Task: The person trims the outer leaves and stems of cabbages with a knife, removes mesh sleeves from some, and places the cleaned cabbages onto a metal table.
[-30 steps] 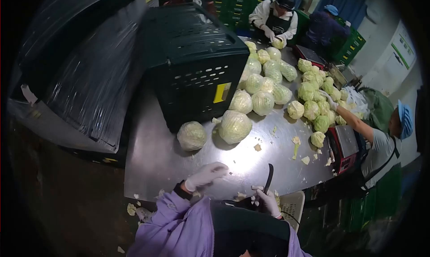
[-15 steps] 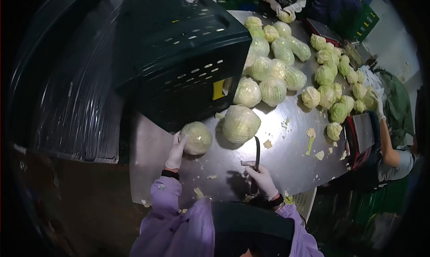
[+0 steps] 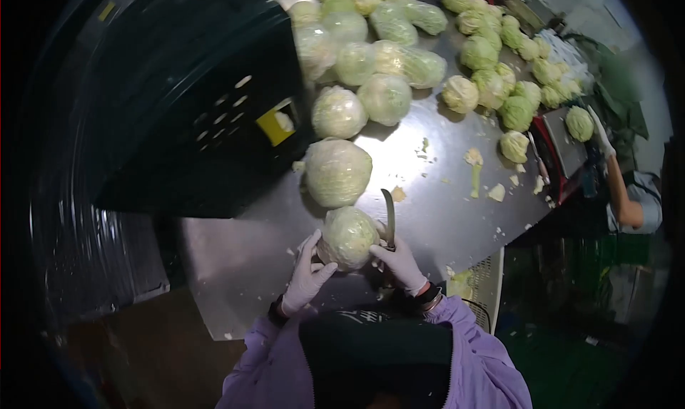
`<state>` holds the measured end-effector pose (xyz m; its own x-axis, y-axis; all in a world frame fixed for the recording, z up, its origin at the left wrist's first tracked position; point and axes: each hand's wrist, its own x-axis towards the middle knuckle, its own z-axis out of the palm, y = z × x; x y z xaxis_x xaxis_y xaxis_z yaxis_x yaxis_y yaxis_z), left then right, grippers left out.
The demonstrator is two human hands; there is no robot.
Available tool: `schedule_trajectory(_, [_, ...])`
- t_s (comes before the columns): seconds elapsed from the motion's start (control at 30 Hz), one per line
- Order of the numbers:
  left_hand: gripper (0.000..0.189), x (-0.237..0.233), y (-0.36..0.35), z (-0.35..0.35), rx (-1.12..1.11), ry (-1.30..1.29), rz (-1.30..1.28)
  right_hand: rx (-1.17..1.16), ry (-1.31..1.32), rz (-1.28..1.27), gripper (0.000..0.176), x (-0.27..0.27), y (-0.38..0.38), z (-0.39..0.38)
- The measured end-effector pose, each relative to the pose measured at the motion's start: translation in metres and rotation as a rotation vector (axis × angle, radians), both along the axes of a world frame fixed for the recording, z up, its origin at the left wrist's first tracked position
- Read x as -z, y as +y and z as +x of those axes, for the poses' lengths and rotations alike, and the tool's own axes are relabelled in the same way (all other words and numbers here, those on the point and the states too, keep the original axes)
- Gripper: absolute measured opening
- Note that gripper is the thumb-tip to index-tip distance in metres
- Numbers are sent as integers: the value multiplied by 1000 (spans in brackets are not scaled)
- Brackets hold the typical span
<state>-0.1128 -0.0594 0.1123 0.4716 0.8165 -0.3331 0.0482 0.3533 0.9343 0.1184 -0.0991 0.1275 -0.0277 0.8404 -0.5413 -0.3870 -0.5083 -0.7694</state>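
A cabbage in clear film [image 3: 348,239] is between my two gloved hands at the near side of the metal table. My left hand [image 3: 307,275] grips its left side, thumb and fingers apart around it. My right hand [image 3: 404,263] is closed around a knife with a dark curved blade [image 3: 389,213], which points up and away from me. That hand's fingertips also touch the cabbage's right side; the knife handle is mostly hidden in the palm. Just beyond sits a larger wrapped cabbage [image 3: 338,172].
A dark green plastic crate [image 3: 214,174] stands at the left. Several wrapped cabbages [image 3: 385,99] lie behind, with several bare ones [image 3: 479,52] to the right. A person's gloved hand [image 3: 603,132] is beside a cabbage on a red scale [image 3: 560,141]. Leaf scraps dot the metal table [image 3: 442,216].
My left hand has brought the cabbage rightward from beside the crate to my right hand, which keeps the knife. The view has shifted. At the scale, a cabbage now sits near the other person's hand.
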Motion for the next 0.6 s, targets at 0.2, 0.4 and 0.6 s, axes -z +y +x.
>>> schedule_trajectory(0.2, [62, -18, -24, 96, -21, 91, 110, 247, -47, 51, 45, 14, -69, 83])
schedule_trajectory(0.4, [27, -17, 4, 135, 326, 493, 1112, 326, -142, 58, 42, 7, -95, 99])
schedule_trajectory(0.6, [30, -54, 1, 165, 128, -130, 12, 352, -249, 104, 42, -25, -97, 94])
